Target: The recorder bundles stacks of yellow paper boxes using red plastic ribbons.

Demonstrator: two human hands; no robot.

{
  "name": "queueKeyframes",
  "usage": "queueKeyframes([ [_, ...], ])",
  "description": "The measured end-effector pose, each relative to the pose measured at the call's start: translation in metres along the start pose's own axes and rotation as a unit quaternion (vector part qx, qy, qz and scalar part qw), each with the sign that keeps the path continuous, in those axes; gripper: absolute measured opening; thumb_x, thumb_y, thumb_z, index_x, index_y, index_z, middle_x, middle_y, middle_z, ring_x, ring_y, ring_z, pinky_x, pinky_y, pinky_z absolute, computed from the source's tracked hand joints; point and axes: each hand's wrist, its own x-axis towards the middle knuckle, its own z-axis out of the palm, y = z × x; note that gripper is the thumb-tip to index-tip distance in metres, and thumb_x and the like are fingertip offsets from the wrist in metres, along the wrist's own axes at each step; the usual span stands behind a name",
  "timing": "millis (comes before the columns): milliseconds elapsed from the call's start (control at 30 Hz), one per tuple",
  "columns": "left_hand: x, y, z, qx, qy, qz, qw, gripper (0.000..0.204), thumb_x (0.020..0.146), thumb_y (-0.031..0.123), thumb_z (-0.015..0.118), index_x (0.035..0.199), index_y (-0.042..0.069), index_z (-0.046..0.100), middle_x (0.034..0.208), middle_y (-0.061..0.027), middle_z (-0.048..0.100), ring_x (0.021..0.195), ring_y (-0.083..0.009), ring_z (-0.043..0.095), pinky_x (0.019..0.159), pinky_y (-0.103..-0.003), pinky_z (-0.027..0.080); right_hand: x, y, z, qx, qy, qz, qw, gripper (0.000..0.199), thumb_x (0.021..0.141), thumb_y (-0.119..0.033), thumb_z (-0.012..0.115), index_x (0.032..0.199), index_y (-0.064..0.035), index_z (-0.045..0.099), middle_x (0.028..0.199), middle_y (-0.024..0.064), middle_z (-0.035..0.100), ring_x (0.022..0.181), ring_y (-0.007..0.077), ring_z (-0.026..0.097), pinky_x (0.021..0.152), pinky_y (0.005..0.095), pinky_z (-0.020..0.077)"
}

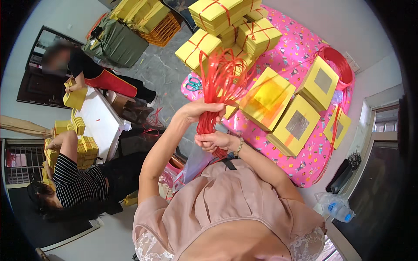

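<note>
A thick bundle of red plastic strips stands upright in front of my chest, its looped ends fanning out at the top. My left hand is wrapped round the middle of it, the thumb lying across the strips. Just below, my right hand is closed on the lower part of the same bundle, and a few strip ends show beneath it. Beyond the hands, on the pink patterned cloth, lie stacks of yellow paper; the nearest stack has a shiny gold square on top.
Tied yellow paper bundles are piled at the table's far side, near teal-handled scissors. A red strip coil sits at far right; a plastic bottle is lower right. Two people handle yellow paper at a white table on the left.
</note>
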Motion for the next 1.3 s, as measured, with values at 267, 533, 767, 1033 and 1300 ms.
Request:
queueKeyframes([
  [267,0.069,0.013,0.018,0.108,0.273,0.147,0.945,0.02,0.087,0.024,0.057,0.081,0.006,0.051,0.059,0.0003,0.049,0.047,-0.0082,0.048,0.044,-0.023,0.041,-0.029,-0.013,-0.032,0.021,0.1,-0.064,0.993,0.026,0.095,-0.027,0.04,0.08,-0.0065,0.045,0.049,-0.0086,0.022,0.041,0.0029,0.02,0.039,0.0193,0.0173],
  [533,0.136,0.02,0.034,-0.001,0.243,0.236,0.941,0.025,0.091,0.032,0.049,0.087,0.008,0.046,0.058,0.002,0.041,0.042,-0.008,0.036,0.04,-0.024,0.032,-0.071,-0.019,-0.059,0.03,0.203,-0.194,0.959,0.024,0.094,-0.024,0.041,0.08,-0.0057,0.048,0.05,-0.0083,0.023,0.04,0.0024,0.02,0.038,0.0196,0.0178],
  [767,0.154,0.032,0.041,-0.053,0.226,0.197,0.953,0.025,0.094,0.032,0.043,0.08,0.012,0.044,0.054,0.0066,0.032,0.04,-0.0039,0.027,0.036,-0.021,0.019,-0.093,-0.017,-0.068,-0.127,0.353,-0.254,0.892,0.023,0.09,-0.027,0.051,0.092,-0.0042,0.047,0.067,-0.0049,0.038,0.057,0.0041,0.033,0.051,0.0214,0.0273],
  [1033,0.149,0.027,0.053,0.005,0.265,0.255,0.93,0.023,0.095,0.024,0.041,0.077,0.01,0.044,0.054,0.0076,0.028,0.038,-0.0026,0.021,0.035,-0.022,0.015,-0.152,-0.141,-0.097,-0.511,0.596,-0.317,0.532,0.067,0.077,-0.024,0.067,0.128,-0.0024,0.029,0.108,0.0153,0.039,0.088,0.0237,0.05,0.073,0.0341,0.0459],
  [1300,0.14,0.023,0.061,0.009,0.239,0.243,0.94,0.026,0.095,0.027,0.041,0.074,0.011,0.041,0.053,0.0077,0.027,0.037,-0.0025,0.022,0.035,-0.022,0.015,-0.195,-0.238,-0.227,-0.56,0.673,-0.274,0.398,0.033,0.081,-0.025,0.059,0.102,-0.0014,0.049,0.088,0.0149,0.054,0.072,0.0263,0.06,0.058,0.0349,0.0468],
])
